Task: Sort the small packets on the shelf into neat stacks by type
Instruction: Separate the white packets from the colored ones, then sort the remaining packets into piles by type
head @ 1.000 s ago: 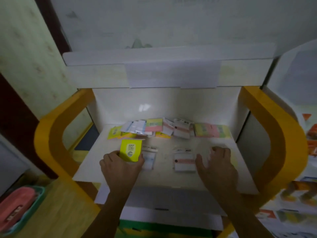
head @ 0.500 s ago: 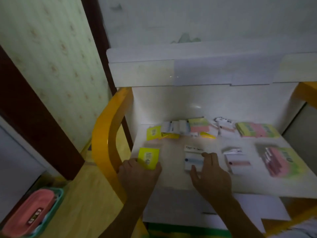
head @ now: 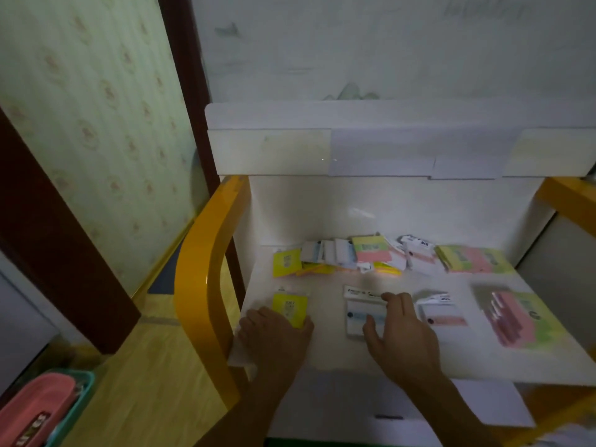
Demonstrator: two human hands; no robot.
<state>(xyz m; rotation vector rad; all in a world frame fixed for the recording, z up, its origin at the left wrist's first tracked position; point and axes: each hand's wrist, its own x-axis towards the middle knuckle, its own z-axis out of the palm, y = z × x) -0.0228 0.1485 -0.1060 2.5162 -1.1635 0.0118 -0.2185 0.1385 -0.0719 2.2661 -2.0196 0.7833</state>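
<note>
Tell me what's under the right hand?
The right hand rests on a blue-striped packet lying on the shelf. Its right part is covered.

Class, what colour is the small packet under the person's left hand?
Yellow: the small flat packet at the left hand, head view.

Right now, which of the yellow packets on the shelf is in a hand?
The front-left yellow packet, marked 2207, held by the left hand. The other yellow packet lies untouched at the back row's left end.

Home rm: wallpaper (head: pixel 96 124), kids' shelf (head: pixel 206 285).
</note>
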